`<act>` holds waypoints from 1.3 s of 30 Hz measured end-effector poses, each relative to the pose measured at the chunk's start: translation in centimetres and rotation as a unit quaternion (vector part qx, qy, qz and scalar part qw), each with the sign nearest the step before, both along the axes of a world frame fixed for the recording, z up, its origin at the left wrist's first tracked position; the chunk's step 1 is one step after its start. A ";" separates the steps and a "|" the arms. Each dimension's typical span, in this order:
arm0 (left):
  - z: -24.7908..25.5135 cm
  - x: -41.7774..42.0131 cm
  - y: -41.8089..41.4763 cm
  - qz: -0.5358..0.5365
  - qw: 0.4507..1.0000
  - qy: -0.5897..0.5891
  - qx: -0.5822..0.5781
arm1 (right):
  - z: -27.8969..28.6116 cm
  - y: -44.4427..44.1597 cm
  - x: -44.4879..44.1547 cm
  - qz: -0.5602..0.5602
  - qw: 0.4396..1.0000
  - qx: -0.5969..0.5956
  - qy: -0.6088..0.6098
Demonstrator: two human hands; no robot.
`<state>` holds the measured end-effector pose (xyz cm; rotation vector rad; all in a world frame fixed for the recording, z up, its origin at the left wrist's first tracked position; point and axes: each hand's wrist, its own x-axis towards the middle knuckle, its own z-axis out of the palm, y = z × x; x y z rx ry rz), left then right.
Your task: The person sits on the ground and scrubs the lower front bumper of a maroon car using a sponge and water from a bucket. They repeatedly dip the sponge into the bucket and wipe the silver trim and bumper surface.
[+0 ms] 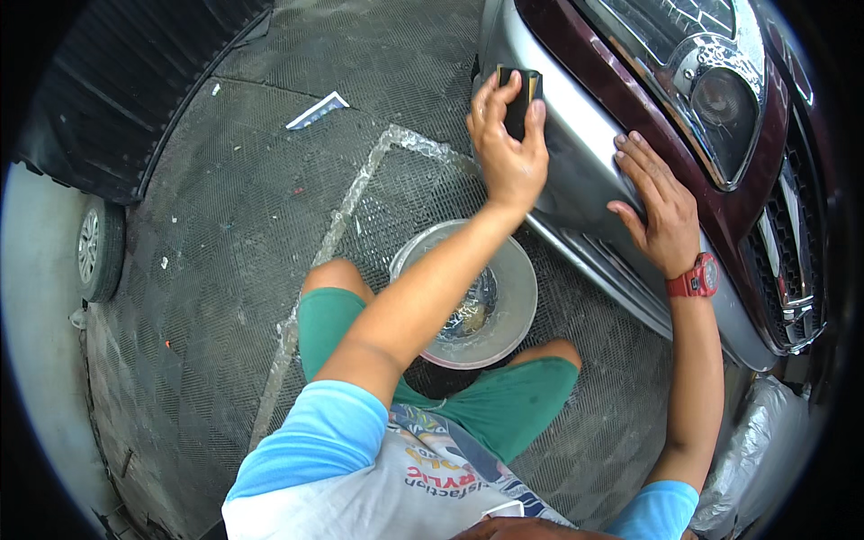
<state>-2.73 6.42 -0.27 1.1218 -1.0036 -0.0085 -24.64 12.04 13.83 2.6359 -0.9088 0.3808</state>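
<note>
My left hand grips a black sheet of what looks like sandpaper, folded over a block with tan edges. It is against the silver lower part of a car bumper, near its outer corner. With a red watch on the wrist, my right hand lies flat on the same bumper farther along, thumb spread and holding nothing. Between my knees stands a round grey plastic basin. Water and something dark and tan show inside it, partly hidden by my left forearm.
Above the bumper are maroon bodywork, a headlight and a grille. A blue-and-white printed piece lies on the textured floor mat. A wheel and black ribbed panel are at left, clear plastic wrapping at lower right.
</note>
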 end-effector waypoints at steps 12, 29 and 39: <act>-4.1 -2.7 1.8 -0.052 0.996 0.052 0.059 | 0.0 0.0 -0.1 0.013 1.000 -0.001 -0.011; -5.9 -3.8 14.4 -0.274 0.949 -0.011 0.158 | -5.3 3.8 2.3 0.009 0.982 -0.036 -0.188; -14.5 11.0 17.5 -0.461 0.752 -0.240 0.407 | -36.3 14.8 15.8 -0.311 0.518 0.425 -0.674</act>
